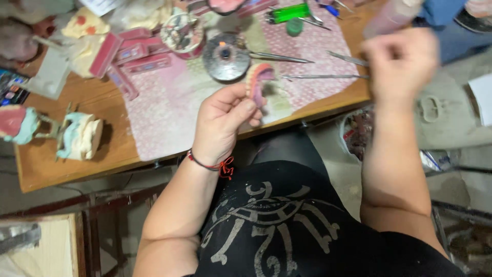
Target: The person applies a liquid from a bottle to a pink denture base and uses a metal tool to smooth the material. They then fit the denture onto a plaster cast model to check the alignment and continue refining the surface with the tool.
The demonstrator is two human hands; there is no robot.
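Observation:
My left hand (224,122) grips a pink wax denture (258,82) between thumb and fingers, held just above the front edge of the wooden table (97,149). A red string bracelet circles that wrist. My right hand (401,62) is raised at the table's right end, blurred by motion, fingers curled; whether it holds anything cannot be made out. Long metal hand tools (323,77) lie on the patterned cloth (164,113) between the two hands.
A round metal burner (225,57) stands behind the denture. Pink wax boxes (134,54) and a small bowl (182,33) sit at the back left, a green lighter (290,13) at the back. A plaster model on an articulator (77,136) stands at the left edge.

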